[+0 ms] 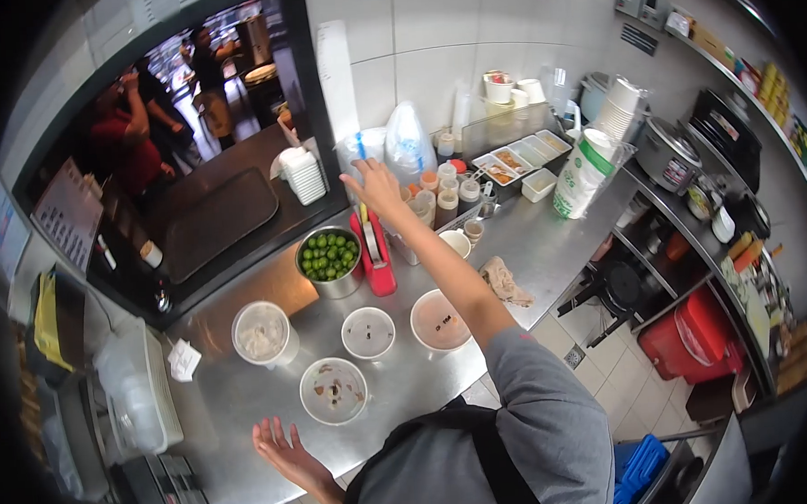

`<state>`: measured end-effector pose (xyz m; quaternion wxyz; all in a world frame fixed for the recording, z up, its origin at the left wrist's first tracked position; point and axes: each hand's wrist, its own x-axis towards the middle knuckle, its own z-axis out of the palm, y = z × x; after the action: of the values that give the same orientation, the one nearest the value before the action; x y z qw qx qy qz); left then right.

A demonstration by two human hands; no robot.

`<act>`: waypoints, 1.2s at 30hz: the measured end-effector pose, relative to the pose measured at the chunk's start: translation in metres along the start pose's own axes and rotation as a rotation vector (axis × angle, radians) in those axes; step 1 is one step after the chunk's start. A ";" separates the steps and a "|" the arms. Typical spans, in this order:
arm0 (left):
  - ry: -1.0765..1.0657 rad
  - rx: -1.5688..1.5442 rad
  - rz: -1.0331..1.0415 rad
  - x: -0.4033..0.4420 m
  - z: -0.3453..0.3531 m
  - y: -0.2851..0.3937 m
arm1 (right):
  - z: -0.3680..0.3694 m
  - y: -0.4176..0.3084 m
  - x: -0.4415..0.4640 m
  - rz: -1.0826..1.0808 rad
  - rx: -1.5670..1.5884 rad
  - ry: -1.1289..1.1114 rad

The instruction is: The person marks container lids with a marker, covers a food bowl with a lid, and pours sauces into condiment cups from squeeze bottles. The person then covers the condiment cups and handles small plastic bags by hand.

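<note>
So my right hand (375,188) was way out over the far side of the counter (214,415), fingers loosely spread, nothing pinched that I could see. Just past those fingertips sat a clear bag with blue on it (363,146), but I can't tell if I was touching it. A knotted plastic bag (409,142) was right beside them, squeeze bottles (446,205) off to their right, and the red tape dispenser (378,258) plus a metal pot of limes (329,258) on my side of them. My left hand (286,449) was near the counter's close edge, palm up, empty, fingers a bit apart and slightly curled. The open tub with brown bits (334,392) was the nearest thing beyond those fingers, the cloudy tub (263,334) farther out.
</note>
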<state>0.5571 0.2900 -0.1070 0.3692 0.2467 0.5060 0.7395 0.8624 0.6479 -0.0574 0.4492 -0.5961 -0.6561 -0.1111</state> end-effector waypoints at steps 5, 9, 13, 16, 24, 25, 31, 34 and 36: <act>-0.146 0.065 -0.016 0.022 0.006 -0.005 | -0.107 0.063 -0.084 0.152 0.000 0.224; -0.287 0.080 0.000 0.038 0.027 -0.014 | -0.136 0.144 -0.217 0.593 -0.338 -0.142; -0.376 0.079 0.044 0.030 0.073 -0.015 | -0.129 0.162 -0.293 0.367 -0.268 -0.174; -0.402 0.054 0.029 0.010 0.112 -0.024 | -0.138 0.202 -0.288 0.399 -0.123 -0.177; -0.313 -0.009 -0.053 -0.072 0.218 -0.074 | -0.145 0.415 -0.184 0.443 -0.261 -0.747; -0.304 0.003 -0.054 -0.080 0.229 -0.082 | -0.157 0.410 -0.144 0.395 -0.309 -0.858; -0.225 0.020 -0.003 -0.109 0.288 -0.102 | -0.159 0.368 0.096 0.099 0.100 0.009; -0.148 0.076 0.045 -0.122 0.302 -0.100 | -0.104 0.395 0.181 0.177 0.076 0.017; -0.079 0.080 0.053 -0.130 0.306 -0.099 | -0.081 0.399 0.210 0.313 -0.029 -0.042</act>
<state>0.8908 0.3812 -0.0862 0.3590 0.3036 0.5132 0.7180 1.2754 0.8418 -0.0149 0.4386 -0.6998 -0.5627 -0.0366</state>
